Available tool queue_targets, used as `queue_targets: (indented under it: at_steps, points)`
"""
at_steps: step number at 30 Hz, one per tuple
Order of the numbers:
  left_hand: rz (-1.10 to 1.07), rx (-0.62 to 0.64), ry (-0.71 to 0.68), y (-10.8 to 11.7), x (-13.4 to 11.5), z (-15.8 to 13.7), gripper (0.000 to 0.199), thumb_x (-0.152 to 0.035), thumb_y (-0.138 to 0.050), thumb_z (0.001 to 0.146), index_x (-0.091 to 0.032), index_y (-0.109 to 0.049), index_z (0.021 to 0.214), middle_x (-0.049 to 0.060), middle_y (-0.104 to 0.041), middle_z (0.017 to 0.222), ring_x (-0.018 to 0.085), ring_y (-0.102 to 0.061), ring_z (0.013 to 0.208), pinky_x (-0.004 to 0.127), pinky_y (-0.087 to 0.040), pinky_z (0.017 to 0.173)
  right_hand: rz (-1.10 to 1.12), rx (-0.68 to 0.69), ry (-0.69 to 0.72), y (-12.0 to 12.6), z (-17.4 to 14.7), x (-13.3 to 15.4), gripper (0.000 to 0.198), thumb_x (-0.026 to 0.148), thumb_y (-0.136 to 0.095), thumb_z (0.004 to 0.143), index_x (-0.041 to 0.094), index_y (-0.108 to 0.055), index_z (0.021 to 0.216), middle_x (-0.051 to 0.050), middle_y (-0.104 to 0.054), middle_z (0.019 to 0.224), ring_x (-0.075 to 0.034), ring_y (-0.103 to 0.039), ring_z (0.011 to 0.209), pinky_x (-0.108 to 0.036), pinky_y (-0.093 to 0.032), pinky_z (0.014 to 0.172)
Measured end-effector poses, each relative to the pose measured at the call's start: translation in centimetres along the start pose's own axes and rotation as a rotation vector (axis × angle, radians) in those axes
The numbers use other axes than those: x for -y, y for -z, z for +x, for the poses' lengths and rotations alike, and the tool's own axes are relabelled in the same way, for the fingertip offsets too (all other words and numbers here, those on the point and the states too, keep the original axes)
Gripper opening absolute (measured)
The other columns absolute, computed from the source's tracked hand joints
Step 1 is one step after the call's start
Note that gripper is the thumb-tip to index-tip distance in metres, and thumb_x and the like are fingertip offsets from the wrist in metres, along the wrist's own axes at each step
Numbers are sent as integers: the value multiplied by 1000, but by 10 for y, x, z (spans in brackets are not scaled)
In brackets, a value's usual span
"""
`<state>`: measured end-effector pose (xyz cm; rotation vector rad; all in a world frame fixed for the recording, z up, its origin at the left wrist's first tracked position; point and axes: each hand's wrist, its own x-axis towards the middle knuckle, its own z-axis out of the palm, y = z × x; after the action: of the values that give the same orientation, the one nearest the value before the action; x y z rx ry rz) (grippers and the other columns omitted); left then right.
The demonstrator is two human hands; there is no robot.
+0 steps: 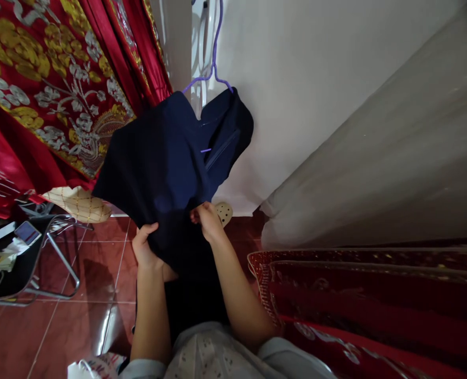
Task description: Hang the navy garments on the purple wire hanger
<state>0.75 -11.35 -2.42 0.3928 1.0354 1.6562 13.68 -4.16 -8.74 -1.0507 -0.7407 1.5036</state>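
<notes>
A dark navy garment (150,152) hangs from a purple hanger (214,58) in front of the pale wall. What looks like a zip or seam runs along its open right side, but the exact kind of garment is unclear. My left hand (146,247) grips the cloth's lower left edge, with the thumb on top and the fingers mostly hidden behind it. Closed on the lower right part, my right hand (207,221) pinches a fold of the same fabric. Between both hands the cloth hangs slack and dark.
Red fabric with gold and silver embroidery (59,79) hangs at the upper left. A black chair (39,263) holds a phone (28,232) and papers at left. Red trimmed cloth (355,295) fills the lower right, below a grey drape (375,173). A beige clog (224,211) lies by the wall.
</notes>
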Motion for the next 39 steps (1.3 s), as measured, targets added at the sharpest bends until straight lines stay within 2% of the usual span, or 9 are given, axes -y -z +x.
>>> queue_targets:
  at_steps: [2,6,8,12,15,21,30,34,39]
  points:
    - [108,-92,-183,8,3,11,30,-23,-75,65,-21,-69,94,4,-73,97,27,-70,103,39,-53,102,12,-7,7,5,-2,1,24,35,-66,69,20,-51,59,3,-52,49,-7,-44,43,-20,-30,43]
    - [498,-357,-811,20,20,25,45,-16,-72,76,-24,-58,117,4,-58,130,23,-53,131,37,-40,117,38,-35,28,14,-6,5,32,46,-74,71,17,-60,67,2,-58,56,-6,-45,47,-20,-32,45]
    - [673,-336,-970,19,31,27,45,-13,-64,83,-22,-54,126,7,-55,134,23,-51,133,39,-39,117,21,-47,75,16,-10,8,35,50,-77,72,16,-66,72,1,-62,62,-5,-47,49,-19,-33,46]
    - [860,261,-724,3,49,34,21,-19,-54,96,-18,-63,115,8,-67,113,21,-64,111,34,-49,100,-66,32,121,14,-23,14,32,48,-76,74,16,-71,76,-1,-66,67,-5,-50,49,-19,-34,45]
    - [837,493,-541,-9,55,43,10,-22,-56,97,-16,-64,93,4,-67,86,16,-65,84,27,-50,81,-102,95,93,12,-31,19,30,46,-74,75,16,-72,78,0,-65,62,-6,-49,44,-20,-32,42]
    - [773,444,-577,-14,63,44,13,-22,-55,97,-17,-57,86,2,-60,78,15,-60,75,24,-47,73,-43,108,53,5,-27,51,25,39,-75,69,14,-71,69,3,-56,49,-5,-39,38,-22,-22,39]
    - [1095,488,-780,-19,73,68,10,-12,-50,92,-18,-54,85,4,-59,80,19,-60,76,30,-47,74,88,162,412,-35,16,206,24,25,-65,91,16,-65,69,6,-48,53,-3,-30,42,-20,-18,39]
    - [1147,622,-805,-41,46,83,10,-9,-57,88,-19,-58,84,4,-65,80,20,-64,77,31,-49,76,-55,141,566,-37,7,201,29,37,-63,96,18,-63,74,5,-51,51,-5,-37,39,-20,-23,38]
    - [880,577,-1186,-98,-29,83,27,-20,-52,103,-20,-55,130,4,-71,95,17,-70,90,33,-53,89,-219,150,605,-33,5,180,30,34,-62,96,18,-56,72,6,-53,49,-4,-43,38,-16,-28,38]
